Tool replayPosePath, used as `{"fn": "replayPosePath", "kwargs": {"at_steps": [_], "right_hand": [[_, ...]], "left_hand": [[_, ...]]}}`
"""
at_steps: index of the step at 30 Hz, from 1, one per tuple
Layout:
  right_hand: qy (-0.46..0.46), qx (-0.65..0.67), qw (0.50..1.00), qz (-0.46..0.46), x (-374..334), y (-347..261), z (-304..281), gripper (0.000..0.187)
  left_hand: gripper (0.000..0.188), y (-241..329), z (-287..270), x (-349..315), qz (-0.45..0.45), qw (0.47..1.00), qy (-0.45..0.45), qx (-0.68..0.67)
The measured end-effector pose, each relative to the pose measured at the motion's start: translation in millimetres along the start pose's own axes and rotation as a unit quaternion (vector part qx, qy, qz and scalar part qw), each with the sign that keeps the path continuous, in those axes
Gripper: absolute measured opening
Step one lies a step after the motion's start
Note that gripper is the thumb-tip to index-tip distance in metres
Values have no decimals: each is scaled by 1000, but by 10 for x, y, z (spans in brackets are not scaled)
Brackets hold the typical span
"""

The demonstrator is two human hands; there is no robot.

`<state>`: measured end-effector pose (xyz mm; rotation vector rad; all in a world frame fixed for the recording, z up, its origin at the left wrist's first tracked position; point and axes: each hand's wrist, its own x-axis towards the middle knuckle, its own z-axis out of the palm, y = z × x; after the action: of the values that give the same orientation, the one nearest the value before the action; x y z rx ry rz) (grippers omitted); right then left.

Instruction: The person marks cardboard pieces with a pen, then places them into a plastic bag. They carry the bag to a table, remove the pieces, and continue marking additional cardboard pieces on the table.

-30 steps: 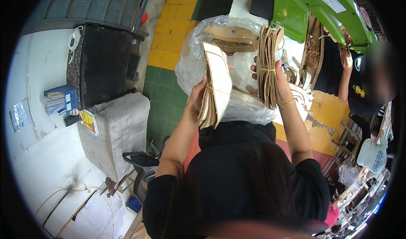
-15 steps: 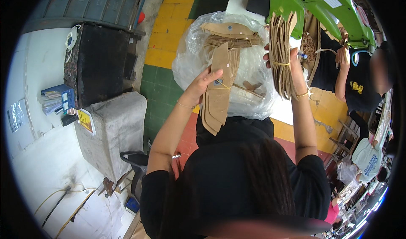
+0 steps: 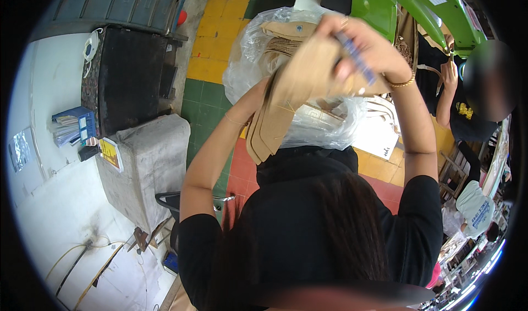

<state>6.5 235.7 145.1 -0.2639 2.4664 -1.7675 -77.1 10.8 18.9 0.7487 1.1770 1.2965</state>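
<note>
My left hand [image 3: 257, 95] is closed on a bundle of flat tan cut pieces [image 3: 275, 121] with a thin yellow band round it. Its fingers are hidden behind the bundle. Smeared by motion, my right hand [image 3: 379, 44] is over the bundle's upper end, with a blue pen [image 3: 355, 57] held in it. Whether its fingertips also grip the tan pieces is hard to see. Under both hands lies a clear plastic bag [image 3: 242, 63] with more tan pieces [image 3: 294, 30] in it. Other tan pieces [image 3: 379, 108] rest on the white surface to the right.
A green machine [image 3: 377, 11] stands at the far right, with a co-worker's hand [image 3: 450, 74] beside it. At the left are a grey cloth-covered box [image 3: 151, 162], a black cabinet [image 3: 135, 83] and a blue file holder [image 3: 82, 124]. The white board [image 3: 377, 143] lies right of the bag.
My right hand has moved left and up to the left-hand bundle. The bundle it held has left its upright place there; tan pieces now show on the white surface. The left bundle is tilted further right.
</note>
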Motion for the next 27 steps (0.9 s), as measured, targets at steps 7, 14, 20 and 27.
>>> {"fn": "replayPosePath", "kwargs": {"at_steps": [7,14,20,27], "right_hand": [[-316,-160,935,-4,464,70,815,49],[-94,-343,914,-196,539,-12,1098,30],[161,-170,972,32,192,214,568,34],[-152,-376,852,331,-951,1139,1242,20]], "left_hand": [[53,-270,148,-70,-1,971,-3,-240],[57,-660,240,-368,-35,809,-9,-587],[61,-854,151,-485,-38,798,33,-601],[79,-1026,-60,-522,-11,857,69,-510]]}}
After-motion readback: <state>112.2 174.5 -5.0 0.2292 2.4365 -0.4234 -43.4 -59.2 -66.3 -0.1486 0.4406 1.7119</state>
